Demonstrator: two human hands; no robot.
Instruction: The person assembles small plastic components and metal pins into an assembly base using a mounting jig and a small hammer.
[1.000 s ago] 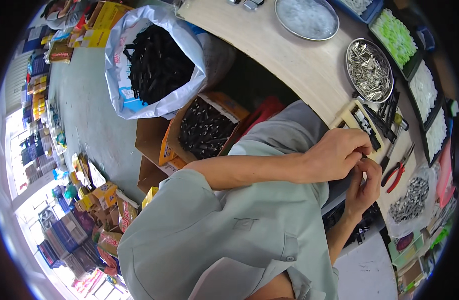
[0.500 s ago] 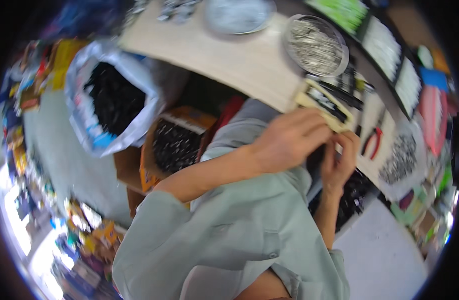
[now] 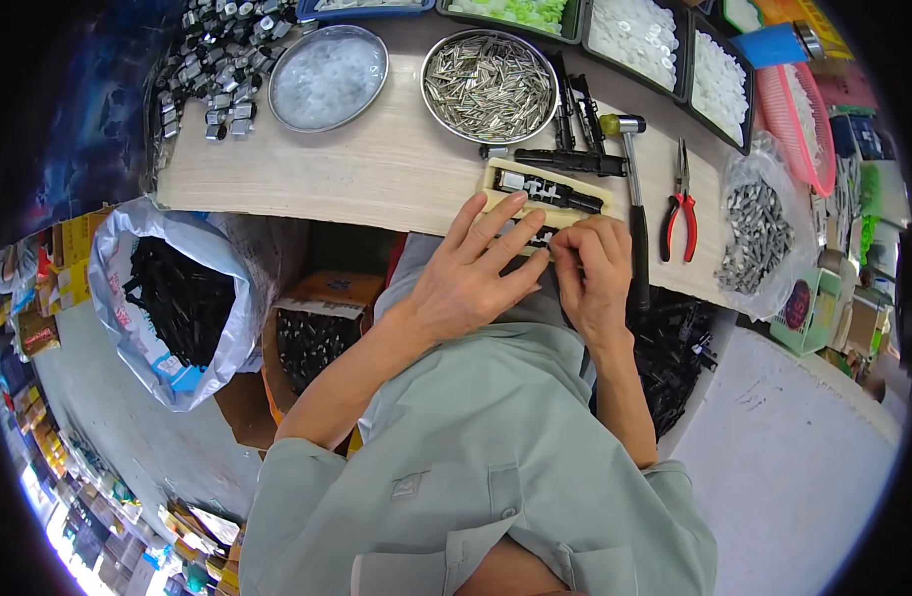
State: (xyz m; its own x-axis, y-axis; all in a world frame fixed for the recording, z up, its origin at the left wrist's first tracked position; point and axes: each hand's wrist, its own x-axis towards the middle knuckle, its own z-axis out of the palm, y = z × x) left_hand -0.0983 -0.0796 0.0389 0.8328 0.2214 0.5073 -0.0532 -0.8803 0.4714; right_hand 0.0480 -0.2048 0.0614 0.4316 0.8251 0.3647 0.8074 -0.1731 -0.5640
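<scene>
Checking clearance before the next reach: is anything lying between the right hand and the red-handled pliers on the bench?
Yes. The hammer lies between the right hand and the red-handled pliers; its dark handle runs along the bench right beside that hand.

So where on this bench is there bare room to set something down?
The widest bare patch of the wooden bench lies below the clear-parts dish and left of the left hand. It is crowded around the jig, hammer and pliers, beside the right hand.
</scene>
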